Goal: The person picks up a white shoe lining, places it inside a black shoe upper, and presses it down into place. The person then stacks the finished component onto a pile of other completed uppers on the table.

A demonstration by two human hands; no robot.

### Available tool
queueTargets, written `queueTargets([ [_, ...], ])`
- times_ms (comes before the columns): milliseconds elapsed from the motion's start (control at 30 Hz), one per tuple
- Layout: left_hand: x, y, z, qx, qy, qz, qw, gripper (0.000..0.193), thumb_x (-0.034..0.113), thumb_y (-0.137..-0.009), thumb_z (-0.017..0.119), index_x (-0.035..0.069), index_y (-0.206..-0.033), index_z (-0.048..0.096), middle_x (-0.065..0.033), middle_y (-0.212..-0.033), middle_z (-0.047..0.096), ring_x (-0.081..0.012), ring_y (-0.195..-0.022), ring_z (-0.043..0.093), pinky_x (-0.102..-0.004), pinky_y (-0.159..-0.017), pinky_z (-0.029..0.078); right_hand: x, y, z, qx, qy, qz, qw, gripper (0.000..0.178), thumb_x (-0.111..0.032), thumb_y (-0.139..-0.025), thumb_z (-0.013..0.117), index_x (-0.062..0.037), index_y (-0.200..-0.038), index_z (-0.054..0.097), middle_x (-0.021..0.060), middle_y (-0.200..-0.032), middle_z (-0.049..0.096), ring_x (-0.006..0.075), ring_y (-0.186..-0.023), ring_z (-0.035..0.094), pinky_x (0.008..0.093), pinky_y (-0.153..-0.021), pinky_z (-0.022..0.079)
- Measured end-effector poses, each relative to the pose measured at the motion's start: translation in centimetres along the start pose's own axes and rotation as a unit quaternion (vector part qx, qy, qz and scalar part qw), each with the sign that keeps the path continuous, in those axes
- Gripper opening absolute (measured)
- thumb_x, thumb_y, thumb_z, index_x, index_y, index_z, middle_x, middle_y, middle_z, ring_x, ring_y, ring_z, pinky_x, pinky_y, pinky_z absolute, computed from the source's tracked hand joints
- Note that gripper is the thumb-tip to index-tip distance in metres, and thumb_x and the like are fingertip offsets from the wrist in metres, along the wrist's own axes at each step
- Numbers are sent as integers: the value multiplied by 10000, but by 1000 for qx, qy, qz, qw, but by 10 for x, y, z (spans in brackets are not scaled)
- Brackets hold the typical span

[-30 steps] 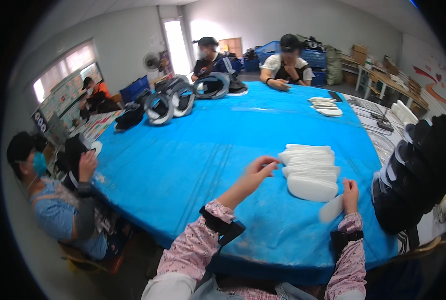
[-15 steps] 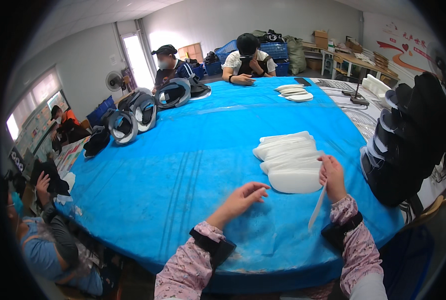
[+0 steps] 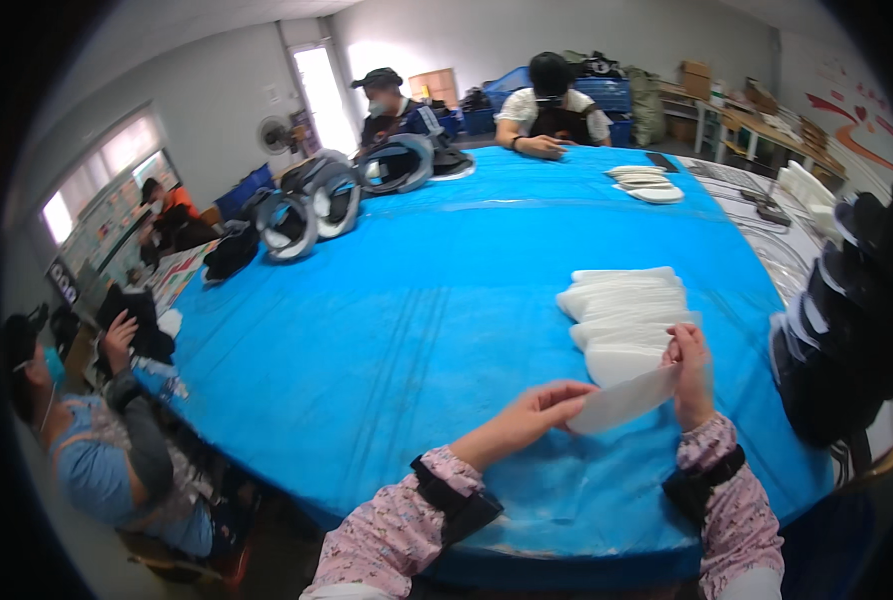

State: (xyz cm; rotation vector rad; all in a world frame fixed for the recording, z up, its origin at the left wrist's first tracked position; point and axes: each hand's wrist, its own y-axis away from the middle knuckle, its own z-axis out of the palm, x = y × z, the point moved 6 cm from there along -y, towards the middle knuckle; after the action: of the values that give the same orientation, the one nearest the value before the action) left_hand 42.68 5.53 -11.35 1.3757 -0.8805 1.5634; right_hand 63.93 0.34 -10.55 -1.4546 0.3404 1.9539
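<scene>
A thin, translucent white pad [image 3: 627, 402] stretches between my two hands above the near part of the table. My left hand [image 3: 529, 418] pinches its left end between thumb and fingers. At the other end, my right hand [image 3: 691, 372] grips the pad with closed fingers. Just beyond lies a fanned pile of similar white pads [image 3: 629, 308], rounded at the edges and overlapping one another. The held pad covers part of the pile's near edge.
Blue sheeting [image 3: 367, 330] covers the table. Stacked black caps [image 3: 847, 330] stand at the right edge. Grey and black caps [image 3: 335, 200] line the far left. A smaller white pad stack [image 3: 647, 184] lies far right. People sit across [image 3: 552, 110] and at the left [image 3: 137, 450].
My left hand has moved right and taken hold of the pad's free end. The pad, earlier hanging from my right hand, is now held across between both. The view has shifted left.
</scene>
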Motion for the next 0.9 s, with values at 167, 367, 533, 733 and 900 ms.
queueTargets([
  [167,9,7,-45,212,32,69,974,338,276,-923,514,28,-1153,527,-31,-1036,593,-104,-957,550,-261,-830,448,-14,19,32,-148,130,-67,978,140,-137,-894,530,-63,-1013,540,-20,-757,480,48,-651,458,193,-548,401],
  [367,17,19,-69,333,98,146,926,307,294,-939,476,48,-1121,500,-76,-1082,592,-127,-982,556,-266,-858,436,-42,47,65,-287,301,-272,868,420,-117,-753,709,-62,-1135,543,41,-855,516,129,-690,511,228,-620,452],
  [533,19,18,-68,329,151,163,918,296,283,-967,396,48,-1129,474,-106,-1117,580,-164,-1001,561,-290,-866,443,-19,48,60,-329,341,-139,870,371,-150,-776,702,-36,-1095,551,38,-747,567,109,-601,525,241,-573,448],
  [733,19,18,-68,316,165,179,917,306,287,-975,362,44,-1124,473,-115,-1101,579,-184,-1006,560,-309,-878,444,-16,50,61,-353,390,-98,845,203,-172,-800,676,-23,-919,606,49,-612,548,125,-532,514,270,-503,405],
  [900,16,14,-70,298,176,189,919,328,288,-972,362,27,-1148,454,-118,-1092,573,-198,-1018,555,-323,-900,437,-8,54,61,-404,408,-151,805,166,-164,-841,617,-10,-781,603,102,-603,535,218,-507,496,304,-478,374],
])
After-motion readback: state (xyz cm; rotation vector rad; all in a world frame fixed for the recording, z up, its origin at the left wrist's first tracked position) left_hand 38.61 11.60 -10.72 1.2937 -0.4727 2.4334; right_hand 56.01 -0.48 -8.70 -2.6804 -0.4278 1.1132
